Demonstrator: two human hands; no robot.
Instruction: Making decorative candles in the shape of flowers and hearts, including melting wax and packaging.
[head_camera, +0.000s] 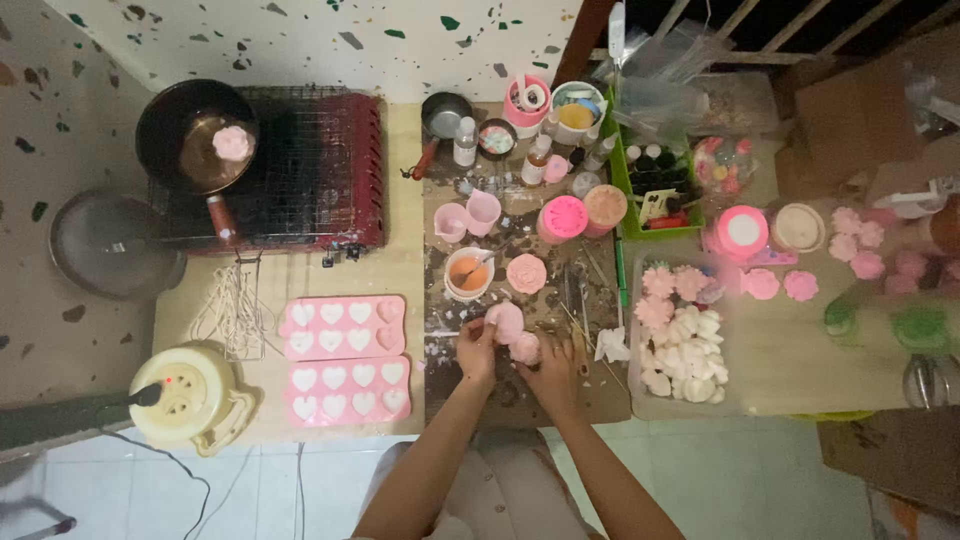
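Pink mould (505, 321): soft, rounded, pinched at its left side by the left hand (476, 347), over the stained middle of the table (400, 270).
Left hand: fingers curled shut around the pink mould.
Right hand (553, 368): closed on a small pink flower piece (526, 349), just right of and touching the mould.
Near the hands: cup with orange liquid and a stirrer (468, 272) above; pink flower shape (526, 273) beside it.
Left of the hands: two pink heart trays (344, 360), white-filled, flat on the table.
Right of the hands: clear tub of pink and white flower shapes (682, 335).
Far left: red wire-topped stove (300, 170) carrying a dark pan (195, 135); yellow cable reel (185, 395) at the table's edge.
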